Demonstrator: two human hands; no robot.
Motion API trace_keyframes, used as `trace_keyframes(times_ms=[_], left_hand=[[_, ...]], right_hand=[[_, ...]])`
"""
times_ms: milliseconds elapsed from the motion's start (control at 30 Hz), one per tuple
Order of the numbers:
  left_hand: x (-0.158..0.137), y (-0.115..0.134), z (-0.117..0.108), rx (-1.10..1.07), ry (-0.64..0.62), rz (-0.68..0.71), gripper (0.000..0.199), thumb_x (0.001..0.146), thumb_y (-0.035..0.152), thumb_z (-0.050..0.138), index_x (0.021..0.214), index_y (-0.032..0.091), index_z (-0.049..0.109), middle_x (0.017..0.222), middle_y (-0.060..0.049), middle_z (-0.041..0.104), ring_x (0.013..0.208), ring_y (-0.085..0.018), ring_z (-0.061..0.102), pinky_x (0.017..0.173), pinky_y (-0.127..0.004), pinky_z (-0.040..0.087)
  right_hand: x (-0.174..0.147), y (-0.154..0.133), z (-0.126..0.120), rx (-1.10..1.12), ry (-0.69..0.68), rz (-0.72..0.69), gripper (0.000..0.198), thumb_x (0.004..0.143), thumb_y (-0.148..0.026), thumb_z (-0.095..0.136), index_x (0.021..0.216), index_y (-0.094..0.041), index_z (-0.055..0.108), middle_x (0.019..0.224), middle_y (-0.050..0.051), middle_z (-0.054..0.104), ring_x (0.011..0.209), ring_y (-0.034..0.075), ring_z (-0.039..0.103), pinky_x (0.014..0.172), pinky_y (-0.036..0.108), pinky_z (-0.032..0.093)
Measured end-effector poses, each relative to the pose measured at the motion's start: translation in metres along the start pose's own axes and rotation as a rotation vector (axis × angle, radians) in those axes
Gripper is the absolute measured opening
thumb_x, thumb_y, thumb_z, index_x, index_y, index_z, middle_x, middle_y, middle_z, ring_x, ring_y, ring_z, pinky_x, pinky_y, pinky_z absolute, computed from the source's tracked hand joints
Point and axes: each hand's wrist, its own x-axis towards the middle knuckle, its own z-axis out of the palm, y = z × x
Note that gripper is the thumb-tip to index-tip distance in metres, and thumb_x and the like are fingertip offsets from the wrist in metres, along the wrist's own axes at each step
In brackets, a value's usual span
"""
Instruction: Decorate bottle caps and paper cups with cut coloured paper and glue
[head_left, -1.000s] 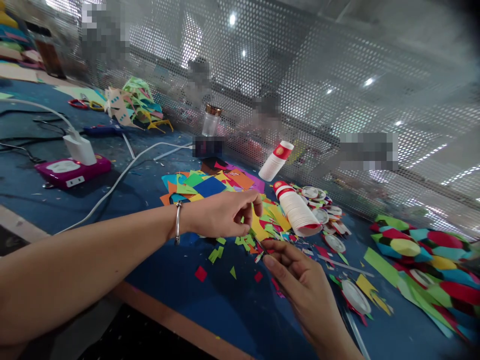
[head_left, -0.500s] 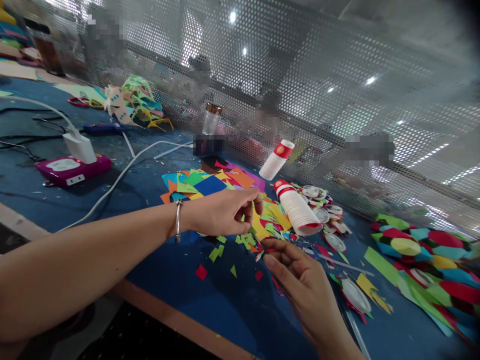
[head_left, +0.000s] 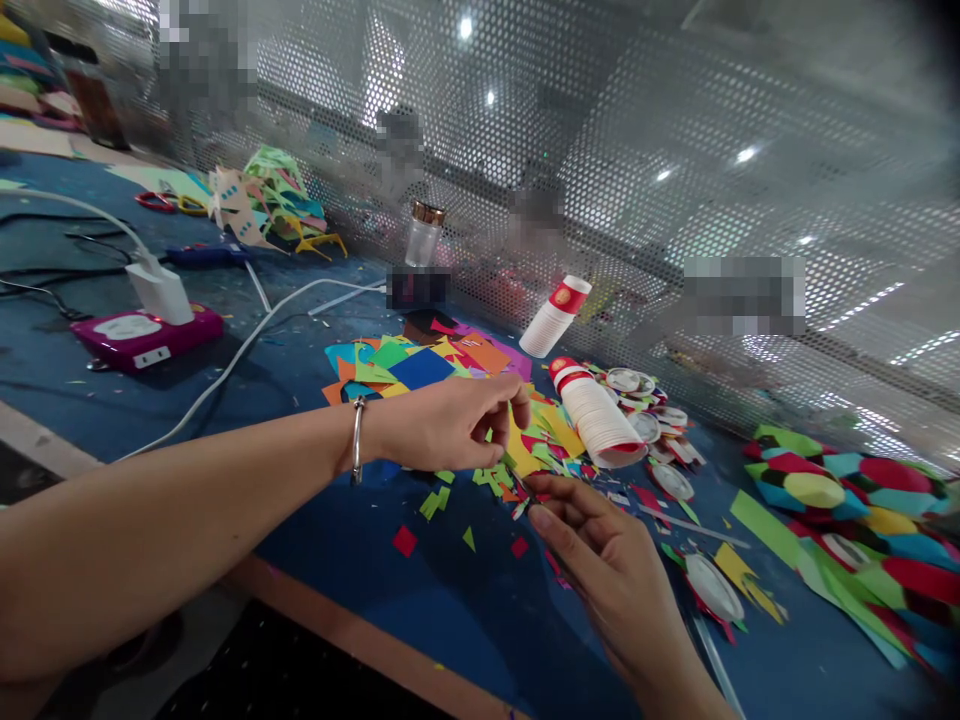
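Note:
My left hand [head_left: 457,422], with a silver bangle at its wrist, hovers over a heap of coloured paper scraps [head_left: 551,428]. Its fingers are curled; whatever lies at their tips is hard to make out beside the yellow paper [head_left: 523,457]. Just below and to the right, my right hand [head_left: 592,555] pinches a thin dark tool [head_left: 527,487] between thumb and fingers, its tip pointing at the scraps under my left hand. The tool's kind is hidden by the fingers. Small green paper pieces [head_left: 433,502] and a red square [head_left: 404,541] lie close by.
Stacked paper cups [head_left: 600,425] lie behind my right hand; another cup stack [head_left: 553,318] stands farther back. Paper-covered discs [head_left: 712,588] and coloured balls [head_left: 814,490] sit at right. At left are a purple power strip [head_left: 180,338], a white cable and a blue glue gun [head_left: 206,257].

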Motion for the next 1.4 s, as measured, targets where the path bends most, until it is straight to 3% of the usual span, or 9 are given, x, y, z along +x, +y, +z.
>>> trace_keyframes(times_ms=[733, 967, 1033, 1167, 1233, 1300, 1400], left_hand=[[0.001, 0.003, -0.001, 0.019, -0.003, 0.020, 0.028, 0.081, 0.012, 0.059, 0.106, 0.017, 0.048, 0.088, -0.001, 0.063, 0.070, -0.011, 0.055, 0.063, -0.024, 0.044], [0.001, -0.002, -0.006, 0.123, 0.023, 0.020, 0.023, 0.080, 0.011, 0.060, 0.103, 0.014, 0.060, 0.090, -0.004, 0.067, 0.071, -0.012, 0.055, 0.065, -0.024, 0.043], [0.001, -0.002, -0.010, 0.175, -0.039, -0.023, 0.018, 0.078, 0.010, 0.060, 0.095, 0.013, 0.066, 0.087, -0.004, 0.069, 0.071, -0.012, 0.057, 0.064, -0.024, 0.043], [-0.001, 0.000, -0.014, 0.230, -0.320, -0.116, 0.019, 0.077, 0.009, 0.061, 0.088, 0.016, 0.075, 0.080, -0.002, 0.074, 0.067, -0.012, 0.060, 0.062, -0.024, 0.041], [-0.002, 0.000, -0.011, 0.271, -0.398, -0.120, 0.018, 0.078, 0.010, 0.061, 0.085, 0.018, 0.076, 0.078, -0.002, 0.075, 0.066, -0.013, 0.061, 0.061, -0.025, 0.040], [-0.003, -0.002, -0.007, 0.318, -0.398, -0.086, 0.015, 0.078, 0.014, 0.063, 0.081, 0.019, 0.077, 0.077, -0.003, 0.075, 0.068, -0.015, 0.061, 0.062, -0.027, 0.040], [0.000, -0.011, 0.001, 0.346, -0.299, -0.042, 0.014, 0.079, 0.016, 0.064, 0.082, 0.019, 0.077, 0.082, -0.005, 0.075, 0.076, -0.019, 0.063, 0.069, -0.031, 0.042]], right_hand=[[0.000, -0.001, 0.001, -0.025, 0.015, -0.005, 0.032, 0.088, -0.043, 0.074, 0.109, -0.020, 0.072, 0.080, 0.002, 0.068, 0.069, 0.012, 0.058, 0.062, 0.022, 0.048], [0.000, -0.004, 0.001, -0.013, 0.066, 0.014, 0.036, 0.085, -0.043, 0.076, 0.110, -0.018, 0.072, 0.082, 0.003, 0.070, 0.068, 0.014, 0.059, 0.057, 0.024, 0.046], [0.000, -0.004, 0.001, 0.000, 0.089, 0.025, 0.039, 0.085, -0.044, 0.076, 0.113, -0.017, 0.071, 0.081, 0.004, 0.070, 0.067, 0.014, 0.058, 0.054, 0.024, 0.044], [0.001, -0.006, 0.002, 0.014, 0.104, 0.021, 0.041, 0.083, -0.045, 0.077, 0.113, -0.017, 0.071, 0.079, 0.003, 0.068, 0.061, 0.013, 0.055, 0.047, 0.021, 0.038], [0.001, -0.008, 0.003, 0.033, 0.123, 0.029, 0.040, 0.083, -0.044, 0.077, 0.112, -0.018, 0.071, 0.081, 0.004, 0.068, 0.063, 0.013, 0.056, 0.047, 0.021, 0.039], [0.001, -0.010, 0.004, 0.061, 0.140, 0.038, 0.040, 0.082, -0.043, 0.078, 0.112, -0.018, 0.072, 0.082, 0.004, 0.068, 0.065, 0.014, 0.056, 0.049, 0.022, 0.040], [0.001, -0.009, 0.003, 0.064, 0.143, 0.035, 0.041, 0.082, -0.043, 0.079, 0.113, -0.018, 0.071, 0.078, 0.003, 0.066, 0.063, 0.013, 0.055, 0.049, 0.022, 0.040]])
